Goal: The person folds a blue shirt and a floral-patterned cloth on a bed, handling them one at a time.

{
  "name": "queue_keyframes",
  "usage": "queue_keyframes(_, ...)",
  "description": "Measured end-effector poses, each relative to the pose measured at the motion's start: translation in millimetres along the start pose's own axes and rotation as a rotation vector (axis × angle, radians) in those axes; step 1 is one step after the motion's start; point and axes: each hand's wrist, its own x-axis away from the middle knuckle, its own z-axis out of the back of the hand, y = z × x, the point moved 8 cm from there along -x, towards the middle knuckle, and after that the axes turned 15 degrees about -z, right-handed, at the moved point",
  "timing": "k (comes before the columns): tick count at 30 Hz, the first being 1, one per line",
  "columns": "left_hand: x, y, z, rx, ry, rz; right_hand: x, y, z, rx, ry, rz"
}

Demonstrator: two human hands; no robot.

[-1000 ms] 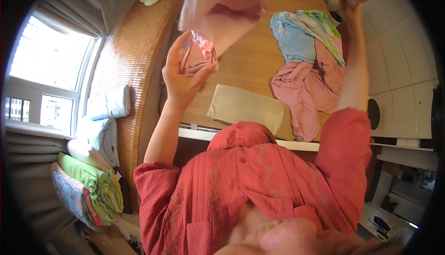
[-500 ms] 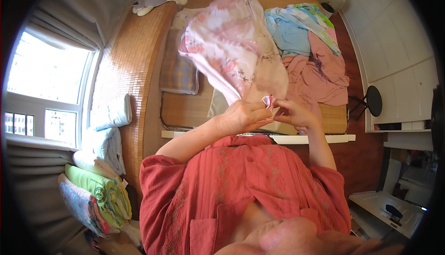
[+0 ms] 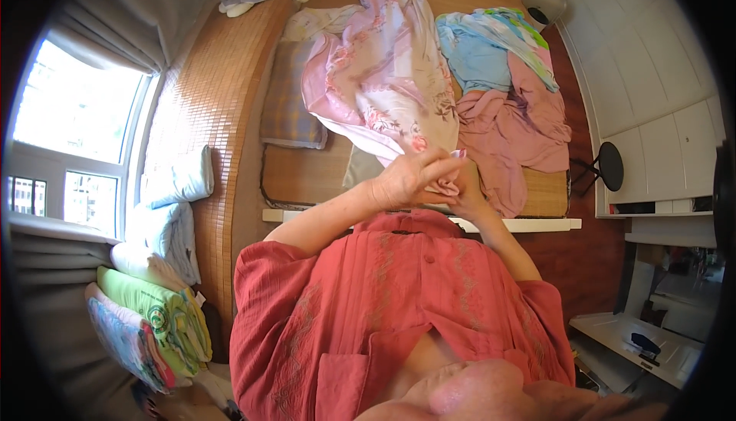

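Note:
A pale pink floral bed cover lies spread and rumpled over the bed, its near end drawn up to my body. My left hand pinches a gathered edge of this cover, fingers bent around it. Close against it, my right hand also grips the bunched edge, its fingers partly hidden behind the fabric. A small red-and-white bit of the edge sticks up between the two hands.
Right of the cover lie a plain pink cloth and a light blue cloth. A plaid pillow sits to its left. Folded quilts are stacked by the window. A round black stool stands at the right.
The floral cover has settled flatter on the bed. Both hands have come closer together, my right hand moving left and slightly down, with the edge bunched between them.

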Motion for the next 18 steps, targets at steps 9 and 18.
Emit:
queue_keyframes(9,148.4,-161.7,-40.1,-0.200,-0.399,0.381,37.1,34.1,24.4,-0.078,0.028,-0.188)
queue_keyframes(18,224.5,-216.5,32.1,-0.414,-0.255,0.536,63.2,41.0,153.9,0.013,0.276,-0.291)
